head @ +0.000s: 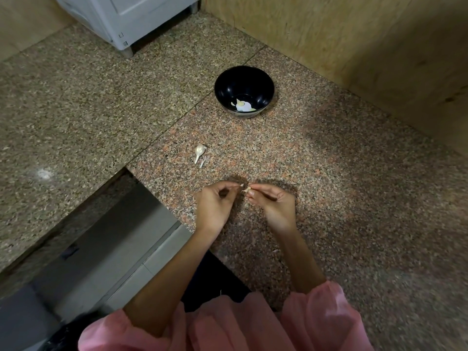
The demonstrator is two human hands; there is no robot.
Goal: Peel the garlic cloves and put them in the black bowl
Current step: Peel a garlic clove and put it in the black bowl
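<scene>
Pink sleeves (321, 317), both hands pinching one garlic clove (246, 190), left hand (215, 205), right hand (274, 205)

The worktop (329, 173) is speckled granite, pinkish-brown by the near edge, greyer-tan toward the left. The bowl (222, 87) is glossy black, holding pale cream and white garlic pieces (242, 105). A pearly white garlic clove (200, 151) lies mid-worktop. The sleeves (321, 317) are pink; a light grey appliance (121, 19) stands at the far-left corner.

Worktop (329, 173): speckled polished granite (faint sheen at left edge). Black bowl (263, 83): glossy, smooth. Garlic skins (200, 154): papery. Wall panel (354, 41): matt wood grain. Sleeve (326, 323): pink cloth.
</scene>
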